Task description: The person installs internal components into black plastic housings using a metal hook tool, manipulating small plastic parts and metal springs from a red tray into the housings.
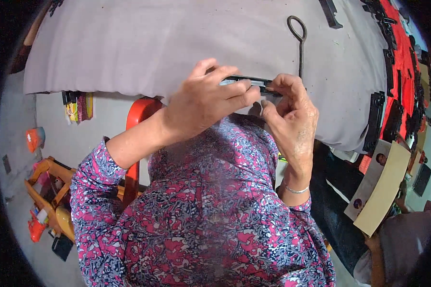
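Note:
Both of my hands are together at the near edge of a grey cloth-covered table (pixel 143 48). Between them is a narrow black plastic strip (pixel 246 78) with a pale, light-bluish inner face, mostly hidden by fingers. My left hand (pixel 210 98) has its fingers bent over the strip's left part. My right hand (pixel 294 112) pinches its right end between thumb and fingers. A dark metal rod with a looped end (pixel 301 40) lies on the cloth just beyond my right hand. Another black plastic piece (pixel 330 13) lies at the far edge of view.
Many black parts lie along the table's right side on red material (pixel 403 57). At the lower right another person's arm (pixel 377 260) is near a tan cardboard piece (pixel 382 189). A red chair (pixel 140 112) and a wooden child-sized seat (pixel 50 179) stand to the left.

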Demonstrator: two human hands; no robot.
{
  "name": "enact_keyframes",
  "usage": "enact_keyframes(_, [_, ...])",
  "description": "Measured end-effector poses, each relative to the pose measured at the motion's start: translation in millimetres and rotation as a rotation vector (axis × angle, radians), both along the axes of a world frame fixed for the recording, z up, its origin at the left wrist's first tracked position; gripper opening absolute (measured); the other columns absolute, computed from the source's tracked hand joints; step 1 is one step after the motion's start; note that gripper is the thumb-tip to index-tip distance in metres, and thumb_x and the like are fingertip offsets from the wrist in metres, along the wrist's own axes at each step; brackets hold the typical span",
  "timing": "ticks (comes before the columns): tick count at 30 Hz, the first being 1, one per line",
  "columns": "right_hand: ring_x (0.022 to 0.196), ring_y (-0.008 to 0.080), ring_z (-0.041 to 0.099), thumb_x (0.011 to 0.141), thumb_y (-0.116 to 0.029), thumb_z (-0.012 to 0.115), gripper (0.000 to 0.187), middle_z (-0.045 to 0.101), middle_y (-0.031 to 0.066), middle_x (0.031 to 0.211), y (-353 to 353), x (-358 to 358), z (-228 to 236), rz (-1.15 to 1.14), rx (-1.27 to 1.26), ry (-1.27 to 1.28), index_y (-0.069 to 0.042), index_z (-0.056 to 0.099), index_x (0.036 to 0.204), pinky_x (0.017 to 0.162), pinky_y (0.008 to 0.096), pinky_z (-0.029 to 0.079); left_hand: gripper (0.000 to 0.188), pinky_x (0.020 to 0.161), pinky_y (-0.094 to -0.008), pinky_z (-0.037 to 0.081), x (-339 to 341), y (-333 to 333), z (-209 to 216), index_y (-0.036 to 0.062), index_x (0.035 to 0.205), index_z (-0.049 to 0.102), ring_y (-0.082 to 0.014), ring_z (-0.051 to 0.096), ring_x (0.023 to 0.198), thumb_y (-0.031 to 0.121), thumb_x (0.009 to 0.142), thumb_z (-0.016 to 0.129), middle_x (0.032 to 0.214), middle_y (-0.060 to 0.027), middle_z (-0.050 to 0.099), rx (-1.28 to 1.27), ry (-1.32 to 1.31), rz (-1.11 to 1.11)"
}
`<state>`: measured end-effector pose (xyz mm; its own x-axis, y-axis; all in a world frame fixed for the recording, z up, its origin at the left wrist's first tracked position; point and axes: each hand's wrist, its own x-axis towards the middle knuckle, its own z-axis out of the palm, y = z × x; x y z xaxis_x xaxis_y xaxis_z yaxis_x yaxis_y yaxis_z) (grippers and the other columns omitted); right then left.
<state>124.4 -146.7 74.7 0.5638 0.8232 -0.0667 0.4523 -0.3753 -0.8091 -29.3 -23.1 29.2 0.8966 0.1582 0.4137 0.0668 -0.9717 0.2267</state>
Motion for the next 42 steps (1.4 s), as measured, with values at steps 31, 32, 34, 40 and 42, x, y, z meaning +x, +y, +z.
enact_keyframes(31, [0.052, 0.0061, 0.052, 0.08, -0.013, 0.068, 0.011, 0.058, -0.0015, 0.06, 33, 97, -6, -0.095, 0.062, 0.358, -0.003, 0.066, 0.076, 0.044, 0.022, 0.038, 0.038, 0.096, -0.0483, 0.04, 12, -19, -21, 0.0188, 0.118, 0.062, -0.0239, 0.055, 0.117, 0.01, 0.082, 0.058, 0.117, 0.0014, 0.065, -0.17, -0.053, 0.101])
enact_keyframes(32, [0.047, 0.0039, 0.044, 0.086, -0.013, 0.065, 0.015, 0.052, -0.001, 0.062, 31, 96, -2, -0.059, 0.085, 0.526, 0.001, 0.065, 0.093, 0.04, 0.0189, 0.034, 0.045, 0.097, -0.0477, 0.039, 12, -19, -22, 0.0211, 0.12, 0.064, -0.0227, 0.054, 0.119, 0.006, 0.077, 0.061, 0.122, 0.0019, 0.064, -0.178, -0.008, 0.12])
enact_keyframes(34, [0.047, 0.0041, 0.04, 0.087, -0.012, 0.063, 0.021, 0.049, -0.0008, 0.065, 25, 97, -3, 0.033, 0.288, 0.873, 0.002, 0.062, 0.102, 0.039, 0.0188, 0.033, 0.047, 0.098, -0.0483, 0.038, 14, -20, -19, 0.0212, 0.12, 0.064, -0.0227, 0.054, 0.119, 0.006, 0.076, 0.062, 0.122, 0.0022, 0.064, -0.174, 0.022, 0.122])
enact_keyframes(40, [0.053, 0.0053, 0.03, 0.099, -0.019, 0.055, 0.032, 0.038, -0.0009, 0.073, 35, 49, 12, 0.14, 0.587, 0.975, 0.004, 0.054, 0.121, 0.043, 0.0195, 0.032, 0.052, 0.097, -0.0518, 0.039, 10, -20, -25, 0.0229, 0.12, 0.062, -0.023, 0.053, 0.12, 0.004, 0.071, 0.066, 0.122, 0.0041, 0.063, -0.188, -0.016, 0.107])
enact_keyframes(42, [0.056, 0.0048, 0.029, 0.1, -0.021, 0.054, 0.029, 0.034, -0.0029, 0.072, 37, 50, 11, 0.171, 0.613, 1.091, 0.0, 0.053, 0.12, 0.045, 0.0189, 0.029, 0.053, 0.096, -0.0527, 0.039, 10, -20, -26, 0.0236, 0.12, 0.061, -0.0232, 0.053, 0.12, 0.004, 0.071, 0.066, 0.122, 0.0047, 0.062, -0.192, -0.059, 0.114])
